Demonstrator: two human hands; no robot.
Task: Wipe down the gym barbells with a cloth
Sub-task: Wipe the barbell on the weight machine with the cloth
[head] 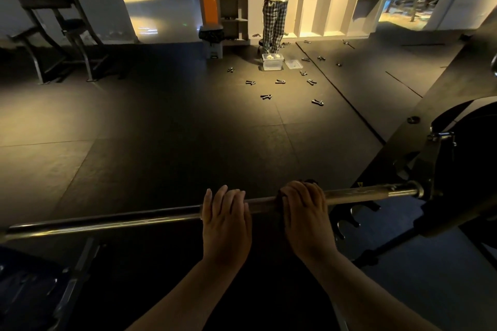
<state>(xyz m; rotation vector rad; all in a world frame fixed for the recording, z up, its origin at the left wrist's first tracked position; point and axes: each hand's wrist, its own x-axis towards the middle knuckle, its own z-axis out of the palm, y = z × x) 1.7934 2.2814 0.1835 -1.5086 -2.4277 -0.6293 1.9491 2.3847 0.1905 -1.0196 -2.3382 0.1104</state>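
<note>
Item: barbell point(150, 219), steel, seen nearest the camera, laid crosswise before the person with its long axis running from lower left to upper right, the right end seated at a rack upright point(430, 191). Left hand point(226, 219): placed bare over the shaft near its middle, fingers curled over the top, nothing else held. Right hand point(305, 212): closed round the shaft just beside the left, on the rack side, with a dark cloth point(282, 193) pressed between palm and steel; only the cloth's edges were shown. The unwiped stretch toward the rack was judged nearer the right hand, so a slide along the axis to the right was indicated. Farther off: dark floor mats point(188, 129), scattered collar clips point(266, 97), a clear plastic tub point(273, 62), a standing person point(275, 2), white shelving point(336, 0).
</note>
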